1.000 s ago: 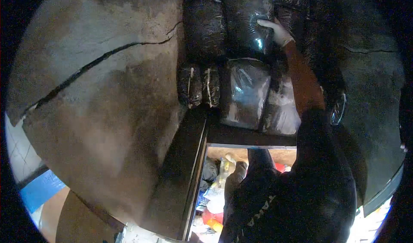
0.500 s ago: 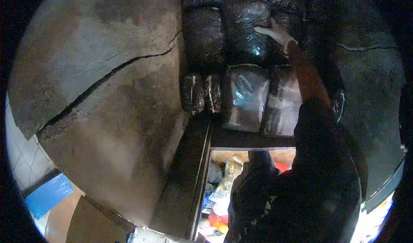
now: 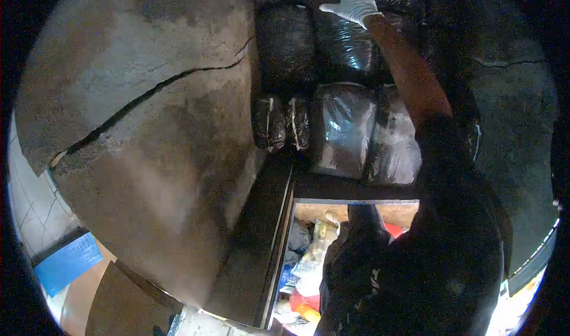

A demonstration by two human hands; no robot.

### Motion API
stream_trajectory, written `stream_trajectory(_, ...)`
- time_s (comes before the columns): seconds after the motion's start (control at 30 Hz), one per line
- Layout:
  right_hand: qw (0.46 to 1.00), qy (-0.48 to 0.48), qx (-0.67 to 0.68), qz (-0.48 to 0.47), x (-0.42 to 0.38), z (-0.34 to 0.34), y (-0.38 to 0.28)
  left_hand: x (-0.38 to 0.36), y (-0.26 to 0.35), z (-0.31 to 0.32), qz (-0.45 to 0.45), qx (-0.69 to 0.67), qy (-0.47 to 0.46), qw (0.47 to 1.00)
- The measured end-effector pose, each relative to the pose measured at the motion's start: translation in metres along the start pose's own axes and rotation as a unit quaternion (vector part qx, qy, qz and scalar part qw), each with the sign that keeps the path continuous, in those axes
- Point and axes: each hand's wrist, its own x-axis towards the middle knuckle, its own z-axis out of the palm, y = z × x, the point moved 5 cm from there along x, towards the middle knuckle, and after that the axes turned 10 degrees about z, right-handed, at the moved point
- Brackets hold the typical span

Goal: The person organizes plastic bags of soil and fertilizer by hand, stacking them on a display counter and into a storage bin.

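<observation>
My right hand (image 3: pixel 351 6), in a white glove, reaches up from the right over the upper stack of dark plastic-wrapped packages. Its thumb and fingers are apart, over the far end of a shiny package (image 3: pixel 350 45); whether it touches the wrap I cannot tell. Nearer to me lie a package with a bright reflection (image 3: pixel 345 131) and a similar one (image 3: pixel 395 149) beside it. Two narrow wrapped bundles (image 3: pixel 271 125) stand on end to their left. My left hand is not in view.
A cracked brown wall (image 3: pixel 160 140) fills the left side, and a dark wall (image 3: pixel 516 128) the right. Below the packages, a ledge (image 3: pixel 350 187) borders a bright opening with bags and red and orange things (image 3: pixel 306 306). A blue panel (image 3: pixel 68 264) is at lower left.
My right hand has moved up and left, from the right edge of the shiny package to its far end. The view has shifted slightly.
</observation>
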Motion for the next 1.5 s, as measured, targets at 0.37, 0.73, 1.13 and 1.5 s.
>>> stream_trajectory(0.37,0.998,-0.025,0.038,-0.033,0.024,0.040,0.033,-0.015,0.010,0.013,-0.034,-0.041,-0.045,0.998)
stream_trajectory(0.73,0.996,-0.069,0.019,-0.045,0.040,0.045,0.028,-0.020,0.019,0.024,-0.057,-0.079,-0.070,0.993)
stream_trajectory(1.13,0.997,-0.076,0.000,-0.033,0.048,0.070,0.030,-0.051,0.014,0.016,-0.087,-0.113,-0.097,0.985)
stream_trajectory(1.5,0.993,0.045,-0.042,-0.098,0.031,0.065,0.015,-0.090,-0.017,0.025,-0.104,-0.153,-0.093,0.978)
